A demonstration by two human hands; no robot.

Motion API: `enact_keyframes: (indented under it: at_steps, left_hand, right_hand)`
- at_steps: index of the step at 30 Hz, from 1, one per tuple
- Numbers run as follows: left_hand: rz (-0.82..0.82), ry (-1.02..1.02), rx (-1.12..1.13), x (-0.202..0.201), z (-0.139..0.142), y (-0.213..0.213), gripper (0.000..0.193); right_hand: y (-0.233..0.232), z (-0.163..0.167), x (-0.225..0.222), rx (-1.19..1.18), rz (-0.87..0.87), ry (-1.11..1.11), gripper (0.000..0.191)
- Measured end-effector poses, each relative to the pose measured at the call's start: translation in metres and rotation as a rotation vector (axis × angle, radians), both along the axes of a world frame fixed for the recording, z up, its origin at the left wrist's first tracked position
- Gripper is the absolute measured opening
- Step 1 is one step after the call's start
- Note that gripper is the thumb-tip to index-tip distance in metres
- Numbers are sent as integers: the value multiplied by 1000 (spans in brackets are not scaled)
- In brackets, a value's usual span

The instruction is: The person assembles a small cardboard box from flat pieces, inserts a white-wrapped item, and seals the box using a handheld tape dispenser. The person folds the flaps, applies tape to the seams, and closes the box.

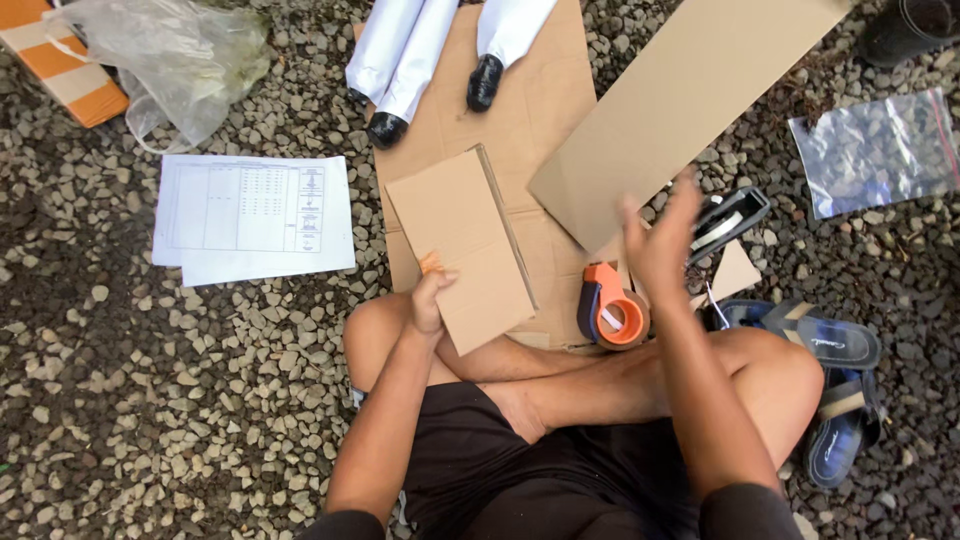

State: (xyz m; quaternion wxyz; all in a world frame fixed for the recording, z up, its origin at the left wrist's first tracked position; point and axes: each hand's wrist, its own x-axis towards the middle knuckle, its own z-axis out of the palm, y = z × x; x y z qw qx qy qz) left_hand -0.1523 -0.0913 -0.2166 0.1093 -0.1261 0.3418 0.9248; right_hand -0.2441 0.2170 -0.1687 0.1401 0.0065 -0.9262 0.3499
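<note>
we sit cross-legged on gravel. our left hand (428, 300) pinches the lower left edge of a small folded cardboard piece (462, 245), which rests tilted over our knee and a flat cardboard sheet (530, 110). our right hand (662, 240) is raised, blurred, fingers spread and holding nothing, just above an orange tape dispenser (612, 310). a printed paper (255, 215) lies to the left, sandals (835, 385) to the right.
</note>
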Motion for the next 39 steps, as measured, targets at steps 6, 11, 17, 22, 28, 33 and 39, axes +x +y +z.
enact_keyframes:
  at_steps: [6, 11, 17, 22, 28, 33, 39]
  left_hand:
    - [-59, 25, -41, 23, 0, 21, 55]
    - [-99, 31, -115, 33, 19, 27, 48]
    - [168, 243, -353, 20, 42, 53, 38]
    - [288, 238, -274, 14, 59, 45, 38]
    - [260, 175, -771, 1, 97, 10, 38]
    - [174, 157, -1257, -18, 118, 19, 44]
    - [-41, 387, -833, -30, 119, 39, 70]
  right_hand:
    - [-99, 6, 70, -517, 403, -503, 62]
    - [-104, 35, 98, -494, 354, -349, 51]
    - [-112, 65, 94, -218, 134, -222, 51]
    - [-144, 68, 93, -60, 164, 199, 50]
    - [-163, 57, 61, -514, 214, -69, 45]
    - [-156, 61, 48, -903, 191, -346, 54]
    - [-130, 69, 52, -1309, 116, -530, 59]
